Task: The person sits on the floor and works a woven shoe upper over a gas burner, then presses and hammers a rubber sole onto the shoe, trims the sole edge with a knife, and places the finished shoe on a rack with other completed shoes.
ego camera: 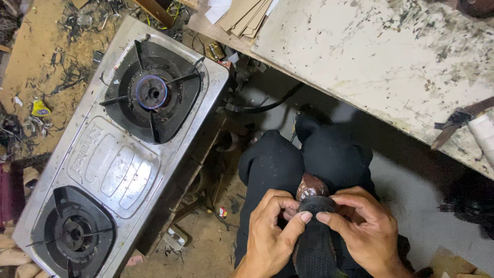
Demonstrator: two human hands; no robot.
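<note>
Black rubbery sole [314,242], long and ribbed, sits right in the middle of the action, lying over the person's lap between both hands, its rounded front end pressed against a brown leather shoe toe [311,186] that peeks out just above it. The left hand [270,231] is clamped on the sole's front edge, thumb stretched across to the rim and fingers curled underneath. The right hand [363,226] mirrors it, thumb tip meeting the same rim from the other side, fingers bunched tight over the upper; both thumbs are almost touching there. Beneath the hands, the black trouser legs [303,159] are drawn up, knees together. To the left stands a two-burner stainless steel gas stove [116,159], set at an angle on the dirt floor [46,62], its far burner [152,92] ringed with a low blue flame, the near burner [72,234] dark. A black hose [262,105] curves away from the stove's side. To the right, a worn, paint-chipped pale tabletop [370,56] slants across the upper corner, with cardboard sheets [247,15] stacked at its far end.
</note>
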